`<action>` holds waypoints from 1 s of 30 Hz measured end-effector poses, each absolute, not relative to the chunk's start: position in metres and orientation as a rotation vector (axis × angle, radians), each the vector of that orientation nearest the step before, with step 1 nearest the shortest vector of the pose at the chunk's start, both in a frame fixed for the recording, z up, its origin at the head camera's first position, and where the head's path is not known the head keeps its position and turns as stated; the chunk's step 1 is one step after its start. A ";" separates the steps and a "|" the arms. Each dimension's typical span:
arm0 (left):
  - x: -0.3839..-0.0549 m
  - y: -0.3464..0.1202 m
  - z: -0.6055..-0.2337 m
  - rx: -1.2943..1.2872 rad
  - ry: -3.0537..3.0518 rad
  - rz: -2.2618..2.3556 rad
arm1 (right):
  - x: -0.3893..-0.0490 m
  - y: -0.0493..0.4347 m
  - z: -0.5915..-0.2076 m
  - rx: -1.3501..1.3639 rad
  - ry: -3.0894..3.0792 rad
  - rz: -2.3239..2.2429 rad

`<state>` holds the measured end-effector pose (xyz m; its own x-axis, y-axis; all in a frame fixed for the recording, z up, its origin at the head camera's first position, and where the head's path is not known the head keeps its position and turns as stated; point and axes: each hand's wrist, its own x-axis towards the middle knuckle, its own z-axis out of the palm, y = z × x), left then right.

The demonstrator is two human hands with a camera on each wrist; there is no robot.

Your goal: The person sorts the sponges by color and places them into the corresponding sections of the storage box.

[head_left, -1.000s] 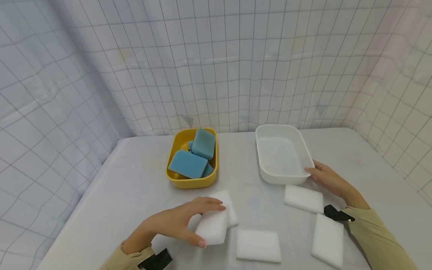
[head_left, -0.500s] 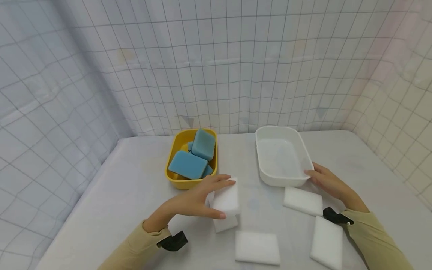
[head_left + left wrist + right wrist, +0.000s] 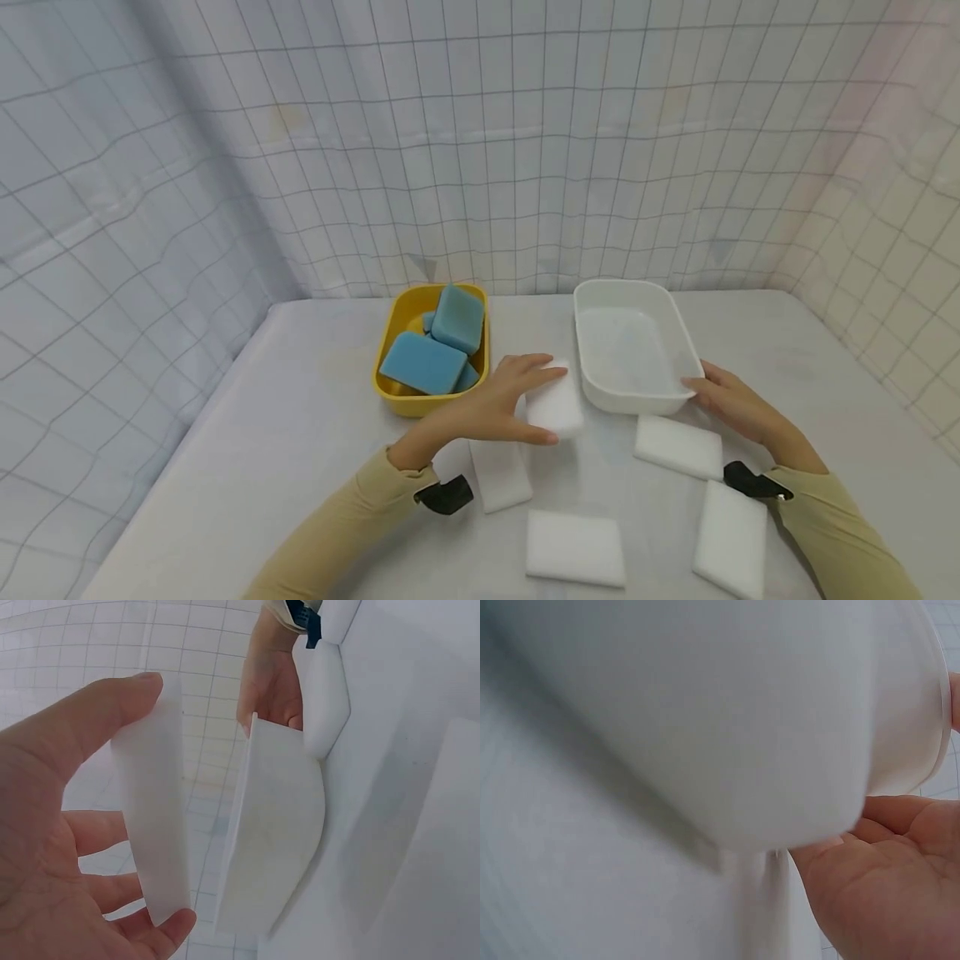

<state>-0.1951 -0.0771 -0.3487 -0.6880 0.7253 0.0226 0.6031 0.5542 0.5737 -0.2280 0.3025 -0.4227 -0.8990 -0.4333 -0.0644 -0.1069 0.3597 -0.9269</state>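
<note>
In the head view my left hand [image 3: 491,408] pinches a white sponge block [image 3: 555,404] between thumb and fingers, raised over the table just left of the white plastic tub [image 3: 637,403]. The left wrist view has the block [image 3: 154,810] upright, thumb at one end and fingertips at the other, apart from the tub [image 3: 274,825]. My right hand [image 3: 738,408] grips the tub's near right corner, thumb on the rim. Seen from the right wrist, that hand [image 3: 892,877] is partly hidden by a blurred white block [image 3: 727,727]. Nothing lies inside the tub.
A yellow tub [image 3: 431,406] with several blue sponges [image 3: 423,363] stands at the back left. White blocks lie in front: one under the left wrist [image 3: 501,479], one at the middle [image 3: 574,547], one by the white tub [image 3: 678,446], one near the right sleeve [image 3: 730,540].
My left hand has carried the white sponge block rightward and away from me, from above another block to beside the white tub. The right hand has kept its grip on the tub.
</note>
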 end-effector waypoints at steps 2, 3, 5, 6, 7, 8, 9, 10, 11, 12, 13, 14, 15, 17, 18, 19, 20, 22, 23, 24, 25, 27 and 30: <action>-0.201 -0.069 -0.348 1.127 2.578 0.829 | -0.228 0.303 -0.421 -0.489 2.344 -1.538; -0.203 -0.065 -0.347 1.130 2.580 0.828 | -0.228 0.303 -0.420 -0.494 2.351 -1.531; -0.208 -0.057 -0.346 1.133 2.582 0.826 | -0.227 0.303 -0.419 -0.499 2.362 -1.519; -0.210 -0.054 -0.345 1.130 2.585 0.819 | -0.227 0.303 -0.418 -0.502 2.362 -1.518; -0.213 -0.050 -0.345 1.126 2.584 0.814 | -0.227 0.303 -0.417 -0.503 2.360 -1.520; -0.215 -0.047 -0.345 1.123 2.585 0.804 | -0.227 0.303 -0.417 -0.498 2.361 -1.519; -0.217 -0.043 -0.346 1.120 2.589 0.794 | -0.226 0.303 -0.417 -0.495 2.361 -1.521; -0.220 -0.040 -0.346 1.116 2.590 0.788 | -0.226 0.302 -0.418 -0.491 2.360 -1.522; -0.221 -0.037 -0.346 1.111 2.593 0.779 | -0.226 0.302 -0.418 -0.489 2.357 -1.526; -0.223 -0.034 -0.347 1.107 2.595 0.770 | -0.226 0.302 -0.419 -0.487 2.355 -1.528; -0.225 -0.031 -0.347 1.105 2.600 0.760 | -0.226 0.302 -0.419 -0.484 2.357 -1.526; -0.227 -0.028 -0.347 1.101 2.607 0.745 | -0.226 0.302 -0.420 -0.482 2.358 -1.524; -0.228 -0.025 -0.348 1.100 2.615 0.735 | -0.226 0.302 -0.420 -0.482 2.356 -1.525; -0.232 -0.019 -0.348 1.099 2.638 0.713 | -0.227 0.302 -0.421 -0.485 2.350 -1.520; -0.234 -0.015 -0.348 1.101 2.650 0.702 | -0.227 0.302 -0.421 -0.484 2.351 -1.516; -0.236 -0.012 -0.348 1.102 2.662 0.688 | -0.227 0.302 -0.421 -0.481 2.350 -1.515; -0.238 -0.008 -0.348 1.104 2.677 0.671 | -0.228 0.302 -0.421 -0.473 2.345 -1.520; -0.243 -0.001 -0.348 1.117 2.699 0.649 | -0.228 0.303 -0.421 -0.461 2.339 -1.526; -0.245 0.003 -0.348 1.117 2.707 0.640 | -0.228 0.304 -0.421 -0.454 2.335 -1.530; -0.247 0.006 -0.348 1.117 2.717 0.630 | -0.229 0.304 -0.421 -0.444 2.332 -1.534; -0.249 0.009 -0.349 1.115 2.726 0.624 | -0.229 0.304 -0.420 -0.440 2.323 -1.542; -0.252 0.014 -0.350 1.105 2.743 0.613 | -0.229 0.303 -0.420 -0.446 2.311 -1.553; -0.255 0.018 -0.352 1.073 2.749 0.614 | -0.228 0.301 -0.420 -0.454 2.288 -1.563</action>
